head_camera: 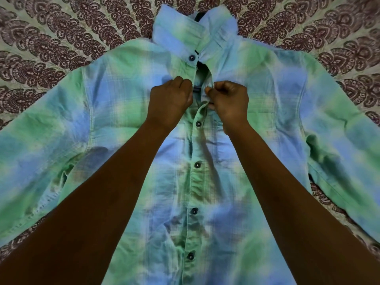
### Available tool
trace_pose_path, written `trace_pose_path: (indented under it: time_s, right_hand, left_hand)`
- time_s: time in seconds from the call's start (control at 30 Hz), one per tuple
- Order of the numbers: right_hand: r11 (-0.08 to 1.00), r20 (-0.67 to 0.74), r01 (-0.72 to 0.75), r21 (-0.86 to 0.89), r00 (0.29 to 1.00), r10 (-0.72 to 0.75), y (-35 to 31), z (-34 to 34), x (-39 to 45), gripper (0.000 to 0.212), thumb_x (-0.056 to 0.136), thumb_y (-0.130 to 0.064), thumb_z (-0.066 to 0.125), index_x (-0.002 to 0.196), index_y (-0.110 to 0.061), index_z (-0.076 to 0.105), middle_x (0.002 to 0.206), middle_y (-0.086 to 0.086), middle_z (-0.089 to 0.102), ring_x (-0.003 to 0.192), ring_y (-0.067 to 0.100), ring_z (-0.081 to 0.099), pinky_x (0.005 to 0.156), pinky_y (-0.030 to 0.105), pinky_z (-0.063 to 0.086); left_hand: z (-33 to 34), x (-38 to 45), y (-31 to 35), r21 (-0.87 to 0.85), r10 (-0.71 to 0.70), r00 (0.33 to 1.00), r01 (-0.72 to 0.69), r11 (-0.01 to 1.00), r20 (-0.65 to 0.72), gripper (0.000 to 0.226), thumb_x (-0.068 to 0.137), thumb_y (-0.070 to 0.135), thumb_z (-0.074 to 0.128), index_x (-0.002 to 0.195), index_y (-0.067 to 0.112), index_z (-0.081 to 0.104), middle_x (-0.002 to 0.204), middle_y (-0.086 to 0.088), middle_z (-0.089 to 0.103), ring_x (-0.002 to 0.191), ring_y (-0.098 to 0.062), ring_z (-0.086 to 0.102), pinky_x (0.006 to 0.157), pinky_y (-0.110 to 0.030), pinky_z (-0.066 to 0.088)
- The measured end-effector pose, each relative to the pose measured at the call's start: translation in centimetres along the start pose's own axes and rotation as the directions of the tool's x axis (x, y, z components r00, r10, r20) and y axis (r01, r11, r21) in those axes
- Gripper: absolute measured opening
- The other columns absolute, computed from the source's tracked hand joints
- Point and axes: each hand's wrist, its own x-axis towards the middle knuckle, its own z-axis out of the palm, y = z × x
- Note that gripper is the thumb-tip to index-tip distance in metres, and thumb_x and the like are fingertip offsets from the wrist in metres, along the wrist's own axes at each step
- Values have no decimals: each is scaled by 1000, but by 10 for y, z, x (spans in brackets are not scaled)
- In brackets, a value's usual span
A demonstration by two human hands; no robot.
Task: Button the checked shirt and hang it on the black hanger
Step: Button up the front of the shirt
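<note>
1. The left hand [171, 99] is curled tight, pinching the button-side placket of the checked shirt [123, 112], which lies flat on a paisley bedsheet [51, 38].
2. The right hand [227, 99], across the gap, pinches the buttonhole edge.
3. Risk: the soft, wrinkled cotton could slip and misalign the small round button.
4. The black hanger [199, 17] barely shows inside the collar.

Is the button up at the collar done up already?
No. The collar button sits bare on its flap, and the shirt gapes open beneath it, where both hands pinch the front edges.
</note>
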Motion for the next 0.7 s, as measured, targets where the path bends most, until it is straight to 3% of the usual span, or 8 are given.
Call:
trace_pose_path:
  time_s: [0.17, 0.23, 0.33, 0.47, 0.57, 0.63, 0.7]
  right_hand:
    - [1000, 17, 7, -11, 1000, -7, 1, 1, 1, 30, 75, -11, 71, 53, -26, 58, 59, 1, 61, 68, 26, 63, 75, 54, 53]
    - [1000, 23, 6, -27, 1000, -6, 3, 2, 1, 24, 73, -14, 70, 54, -24, 60, 64, 5, 64, 71, 31, 66, 75, 55, 53]
    - [1000, 12, -3, -20, 1000, 3, 4, 3, 2, 27, 73, -13, 70, 51, -24, 59, 65, 5, 65, 76, 34, 67, 75, 55, 53]
    - [1000, 1, -2, 7, 1000, 2, 5, 4, 3, 32, 73, -12, 72, 48, -27, 58, 62, 1, 64, 75, 32, 68, 76, 54, 54]
    - [1000, -2, 12, 10, 1000, -12, 4, 4, 1, 32, 74, -12, 72, 49, -27, 57, 61, 0, 63, 72, 30, 66, 75, 54, 54]
    - [999, 6, 35, 33, 999, -35, 3, 4, -2, 32, 75, -11, 71, 53, -29, 58, 61, -2, 62, 68, 23, 63, 76, 51, 55]
    - [997, 24, 51, 57, 998, -52, 1, 7, -6, 31, 77, -9, 70, 58, -30, 59, 63, -3, 62, 66, 17, 60, 76, 47, 55]
  left_hand:
    - [-1, -4, 3, -56, -117, 992, 114, 992, -47, 11, 73, 25, 64, 76, 15, 59, 73, -3, 60, 55, -19, 58, 43, -19, 24]
    - [0, -4, 1, -66, -87, 995, 84, 994, -48, 10, 76, 21, 64, 78, 12, 59, 74, -8, 60, 55, -24, 57, 48, -19, 27]
    - [4, -2, -3, -100, 17, 1000, -17, 995, 3, 13, 81, 18, 42, 80, 11, 52, 73, -14, 59, 55, -30, 57, 49, -26, 41]
    - [0, 1, -6, -83, 18, 998, -12, 996, 68, 15, 72, 20, 47, 74, 11, 59, 67, -7, 60, 50, -25, 57, 40, -23, 35]
    - [-9, 3, -7, -270, -105, 993, 115, 956, 52, 18, 78, 20, 49, 79, 7, 62, 74, -12, 63, 61, -31, 60, 50, -36, 46]
    - [-19, 7, -5, -447, -270, 958, 286, 848, 100, 14, 79, 17, 54, 80, 6, 62, 72, -12, 65, 66, -28, 60, 62, -41, 49]
    - [-26, 15, 0, -560, -406, 903, 409, 720, 138, 10, 76, 12, 55, 78, 6, 63, 69, -9, 66, 65, -23, 61, 65, -36, 50]
